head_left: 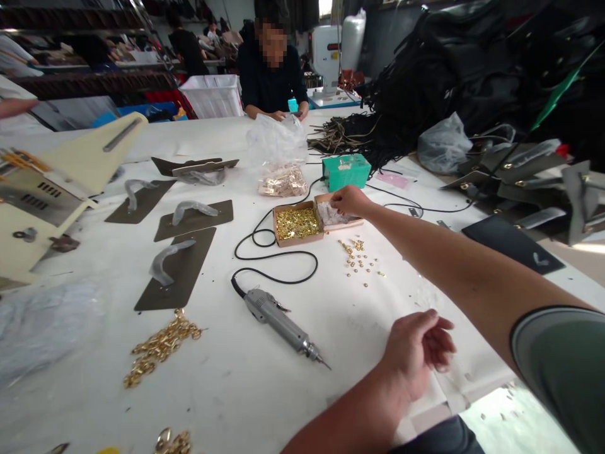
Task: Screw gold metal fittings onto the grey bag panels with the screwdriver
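My right hand reaches across the table into a small cardboard box of pale small parts. Its fingers are bent down and drawn together at the contents; what they pinch, if anything, is hidden. Beside it stands another box with brass-coloured small hardware. Nearer me, my left hand hovers at the table's front edge, fingers loosely curled and apart, with nothing visible in it. Small gold studs lie scattered in front of the boxes. A grey electric screwdriver lies between the hands and the left side, its bit pointing towards me.
Flat olive panels with wrapped handles lie at left, near gold rings. A green power box feeds the screwdriver's looping cord. Stacked bag pieces crowd the right. Across the table sits a person. A cream machine stands left.
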Tool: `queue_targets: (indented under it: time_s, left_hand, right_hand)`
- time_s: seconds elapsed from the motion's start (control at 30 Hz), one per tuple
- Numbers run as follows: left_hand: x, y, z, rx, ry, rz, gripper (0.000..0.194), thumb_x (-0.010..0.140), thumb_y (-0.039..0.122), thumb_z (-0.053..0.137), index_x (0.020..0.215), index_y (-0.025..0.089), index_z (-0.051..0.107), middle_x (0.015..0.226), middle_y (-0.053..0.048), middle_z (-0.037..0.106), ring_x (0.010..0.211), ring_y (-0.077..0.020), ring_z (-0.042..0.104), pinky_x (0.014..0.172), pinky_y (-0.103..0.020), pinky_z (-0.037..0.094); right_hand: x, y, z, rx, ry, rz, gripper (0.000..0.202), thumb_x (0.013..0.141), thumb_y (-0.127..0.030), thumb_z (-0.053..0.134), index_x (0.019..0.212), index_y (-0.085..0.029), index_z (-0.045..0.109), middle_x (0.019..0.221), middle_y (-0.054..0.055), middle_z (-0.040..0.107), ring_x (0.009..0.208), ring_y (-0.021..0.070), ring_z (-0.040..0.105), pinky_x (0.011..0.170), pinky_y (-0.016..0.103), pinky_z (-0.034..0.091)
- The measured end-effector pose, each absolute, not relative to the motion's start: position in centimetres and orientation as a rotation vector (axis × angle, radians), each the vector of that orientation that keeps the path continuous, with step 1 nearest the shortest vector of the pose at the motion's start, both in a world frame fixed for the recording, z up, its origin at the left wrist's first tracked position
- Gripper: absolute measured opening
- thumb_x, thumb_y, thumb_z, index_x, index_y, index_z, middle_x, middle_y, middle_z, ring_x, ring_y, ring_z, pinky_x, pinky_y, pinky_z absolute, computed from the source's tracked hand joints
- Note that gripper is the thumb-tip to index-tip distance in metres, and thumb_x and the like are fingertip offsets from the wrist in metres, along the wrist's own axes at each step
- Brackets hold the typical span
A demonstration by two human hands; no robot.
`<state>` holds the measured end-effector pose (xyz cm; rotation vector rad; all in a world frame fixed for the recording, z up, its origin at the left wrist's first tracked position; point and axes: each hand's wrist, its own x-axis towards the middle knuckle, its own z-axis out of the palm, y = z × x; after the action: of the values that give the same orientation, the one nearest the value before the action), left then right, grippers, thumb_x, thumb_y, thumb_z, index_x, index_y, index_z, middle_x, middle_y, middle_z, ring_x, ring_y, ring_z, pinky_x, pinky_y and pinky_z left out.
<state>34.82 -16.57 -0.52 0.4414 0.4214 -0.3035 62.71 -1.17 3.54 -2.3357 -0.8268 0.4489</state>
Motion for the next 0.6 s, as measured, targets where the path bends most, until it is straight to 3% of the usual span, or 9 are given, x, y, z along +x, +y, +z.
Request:
queue_targets:
  time_s: [0.1, 0.2, 0.33, 0.43, 0.6]
  left_hand:
    - [35.3, -15.5, -0.2, 0.305, 0.463, -0.191, 0.039, 0.083, 0.048, 0.068, 0.083, 0.009, 0.071, 0.068, -0.007, 0.066, 0.050, -0.0132, 0.056, 0.044, -0.025, 0.036]
    - [35.6, -14.4, 0.4, 0.205, 0.509, -0.030, 0.041, 0.098, 0.044, 0.052, 0.096, 0.008, 0.072, 0.091, -0.014, 0.073, 0.073, -0.0201, 0.071, 0.064, -0.031, 0.056]
    - [36.2, -13.3, 0.6, 0.100, 0.573, 0.112, 0.043, 0.104, 0.045, 0.045, 0.109, 0.011, 0.071, 0.114, -0.017, 0.073, 0.098, -0.0258, 0.074, 0.090, -0.040, 0.059]
    - [36.5, -13.3, 0.4, 0.050, 0.550, 0.134, 0.041, 0.106, 0.041, 0.043, 0.104, 0.013, 0.072, 0.108, -0.014, 0.074, 0.095, -0.0223, 0.074, 0.089, -0.036, 0.060]
    - [36.2, -14.0, 0.6, -0.007, 0.576, 0.107, 0.037, 0.106, 0.032, 0.044, 0.092, 0.011, 0.072, 0.092, -0.011, 0.074, 0.081, -0.0160, 0.072, 0.076, -0.026, 0.060]
  right_hand:
    - [62.3, -3.0, 5.1, -2.211, -0.747, 0.499, 0.017, 0.086, -0.027, 0.079, 0.081, -0.013, 0.071, 0.067, 0.005, 0.071, 0.059, 0.0123, 0.065, 0.060, 0.024, 0.059]
    - [60.3, -6.9, 6.8, -2.105, -0.746, 0.632, 0.026, 0.079, -0.036, 0.086, 0.077, -0.014, 0.071, 0.069, 0.006, 0.072, 0.061, 0.0143, 0.067, 0.062, 0.028, 0.062]
    - [54.4, -14.2, 8.2, -1.989, -0.845, 0.955, 0.025, 0.079, -0.043, 0.082, 0.086, -0.019, 0.078, 0.073, 0.004, 0.074, 0.067, 0.0178, 0.070, 0.063, 0.029, 0.061]
    - [49.5, -18.7, 8.1, -2.175, -0.959, 1.009, 0.020, 0.086, -0.040, 0.072, 0.093, -0.023, 0.081, 0.080, 0.003, 0.077, 0.074, 0.0199, 0.072, 0.068, 0.030, 0.059]
    - [44.7, -22.4, 7.3, -2.307, -1.408, 0.692, 0.027, 0.098, -0.030, 0.055, 0.102, -0.028, 0.081, 0.106, 0.005, 0.077, 0.094, 0.0206, 0.070, 0.083, 0.031, 0.053]
